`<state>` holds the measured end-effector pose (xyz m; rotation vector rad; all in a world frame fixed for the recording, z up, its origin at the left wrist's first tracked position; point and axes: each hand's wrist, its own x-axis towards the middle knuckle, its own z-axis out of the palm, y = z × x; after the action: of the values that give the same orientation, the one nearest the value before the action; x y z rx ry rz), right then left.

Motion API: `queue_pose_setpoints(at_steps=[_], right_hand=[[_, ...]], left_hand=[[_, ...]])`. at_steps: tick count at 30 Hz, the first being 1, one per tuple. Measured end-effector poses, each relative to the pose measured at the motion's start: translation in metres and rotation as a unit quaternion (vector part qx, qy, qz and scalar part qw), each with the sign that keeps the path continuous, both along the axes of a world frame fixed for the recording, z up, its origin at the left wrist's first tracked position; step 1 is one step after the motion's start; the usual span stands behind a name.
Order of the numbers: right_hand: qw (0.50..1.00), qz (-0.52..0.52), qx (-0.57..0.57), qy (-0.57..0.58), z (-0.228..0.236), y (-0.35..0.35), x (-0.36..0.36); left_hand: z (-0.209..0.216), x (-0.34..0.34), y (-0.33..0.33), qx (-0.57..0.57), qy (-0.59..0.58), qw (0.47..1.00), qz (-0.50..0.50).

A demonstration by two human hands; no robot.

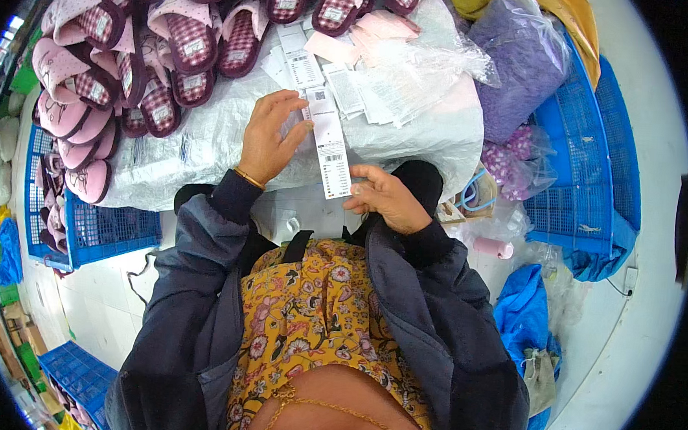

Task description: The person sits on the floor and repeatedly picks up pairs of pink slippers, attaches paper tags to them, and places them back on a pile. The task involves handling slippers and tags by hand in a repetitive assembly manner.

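Note:
A long white printed label strip (329, 139) is held up in front of me, slanting at the near edge of the covered table. My right hand (392, 200) pinches its lower right edge between thumb and fingers. Along the upper left edge, the curved fingers and thumb of my left hand (272, 136) hold the strip, with a sliver of pink showing between them. Beyond it lie more white label strips (297, 54), a spread of white paper tags (352, 89) and pink slips (334, 49). Pink slippers with checked insoles (193, 44) are heaped at the far left.
Clear plastic sheeting covers the table (195, 139). A bag of purple fluffy material (519, 64) and blue crates (584, 151) stand at right. Another blue crate (115, 228) is below the slippers. A pink roll (493, 248) and a blue bag (523, 309) lie at lower right.

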<state>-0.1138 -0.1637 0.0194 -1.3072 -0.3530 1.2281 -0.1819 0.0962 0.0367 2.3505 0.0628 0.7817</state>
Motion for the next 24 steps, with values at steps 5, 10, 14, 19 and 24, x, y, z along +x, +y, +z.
queue_pose_setpoints(at_steps=[5, 10, 14, 19, 24], right_hand=[[0.998, -0.066, 0.012, -0.006, 0.002, 0.021, 0.000], [0.990, -0.139, 0.035, -0.014, 0.025, 0.041, -0.003], [0.984, -0.165, 0.064, -0.005, 0.019, 0.057, -0.006], [0.981, -0.169, 0.099, 0.003, 0.015, 0.064, -0.007], [0.991, -0.086, 0.096, -0.032, 0.015, 0.047, -0.009]], left_hand=[[-0.002, 0.000, -0.001, -0.024, 0.006, 1.000, -0.011], [0.006, -0.006, -0.006, -0.020, 0.028, 0.998, -0.056], [0.003, -0.008, -0.006, -0.040, 0.031, 0.996, -0.079], [0.003, -0.003, -0.009, 0.040, 0.035, 0.996, -0.067], [-0.014, 0.003, -0.007, -0.078, -0.008, 0.997, -0.011]])
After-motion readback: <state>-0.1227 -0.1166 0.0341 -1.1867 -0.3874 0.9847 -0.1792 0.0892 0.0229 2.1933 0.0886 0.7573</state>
